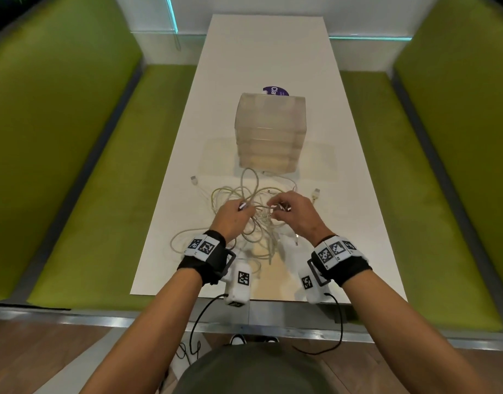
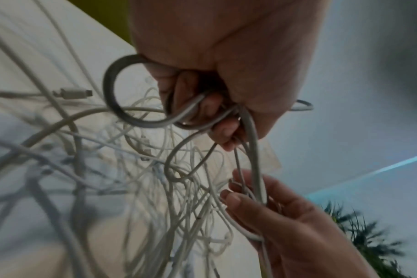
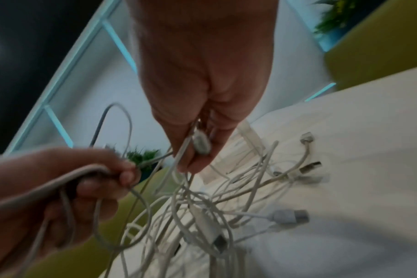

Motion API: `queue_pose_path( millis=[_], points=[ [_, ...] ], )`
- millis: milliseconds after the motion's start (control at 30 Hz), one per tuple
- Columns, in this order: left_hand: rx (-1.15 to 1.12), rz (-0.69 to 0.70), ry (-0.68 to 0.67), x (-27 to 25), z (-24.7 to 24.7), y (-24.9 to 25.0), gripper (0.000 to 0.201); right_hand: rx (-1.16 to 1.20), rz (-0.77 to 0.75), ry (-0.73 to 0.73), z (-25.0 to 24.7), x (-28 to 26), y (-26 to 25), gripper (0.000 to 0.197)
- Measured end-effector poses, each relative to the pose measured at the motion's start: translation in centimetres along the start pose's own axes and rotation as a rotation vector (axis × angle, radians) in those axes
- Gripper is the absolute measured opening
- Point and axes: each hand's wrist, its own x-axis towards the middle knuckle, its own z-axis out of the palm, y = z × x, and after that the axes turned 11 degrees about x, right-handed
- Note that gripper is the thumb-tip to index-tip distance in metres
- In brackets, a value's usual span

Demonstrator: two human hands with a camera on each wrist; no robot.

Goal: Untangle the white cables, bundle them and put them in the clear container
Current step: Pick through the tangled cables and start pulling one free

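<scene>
Clearly you are at the very start: the tangle of thin white cables [image 1: 253,214] lies knotted on the long white table [image 1: 267,66], just in front of the tall clear plastic container [image 1: 271,132], which looks to hold no cable yet. Your left hand [image 1: 232,218] has its fingers curled round a few loops at the left of the knot, and the left wrist view shows a thicker grey-white loop [image 2: 122,94] running through that fist. Your right hand [image 1: 294,214] pinches a strand and what seems to be a small plug [image 3: 201,144] between thumb and fingertips, close beside the left hand. Several connector ends lie loose on the table, among them a white plug [image 1: 194,180] at the left and another plug [image 1: 316,193] at the right. Nothing is separated, nothing coiled or bundled. By my reading, all three stages remain: freeing each cable, winding them into bundles, and placing them in the container.
</scene>
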Motion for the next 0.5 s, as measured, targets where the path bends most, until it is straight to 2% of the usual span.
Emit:
queue_pose_path(
  millis=[67,133,333,433,500],
  points=[
    [0.008,-0.005,-0.003,0.1,-0.1,-0.3,0.022,0.128,0.012,-0.031,-0.4,-0.1,0.3,0.032],
    [0.064,0.021,-0.024,0.1,-0.6,-0.3,0.022,0.136,0.025,-0.067,-1.2,-0.2,1.0,0.036],
    [0.152,0.114,-0.079,-1.4,-3.2,-0.9,0.025,-0.102,0.093,-0.124,-3.4,-1.0,1.8,0.032],
    [0.173,0.118,-0.101,-3.1,-4.2,-1.8,0.021,-0.202,0.057,-0.055,-4.0,-2.6,0.8,0.022],
    [0.2,0.107,-0.139,-4.2,-4.4,-2.4,0.018,-0.288,0.003,0.002,-3.9,-3.9,-0.1,0.022]
  ],
)
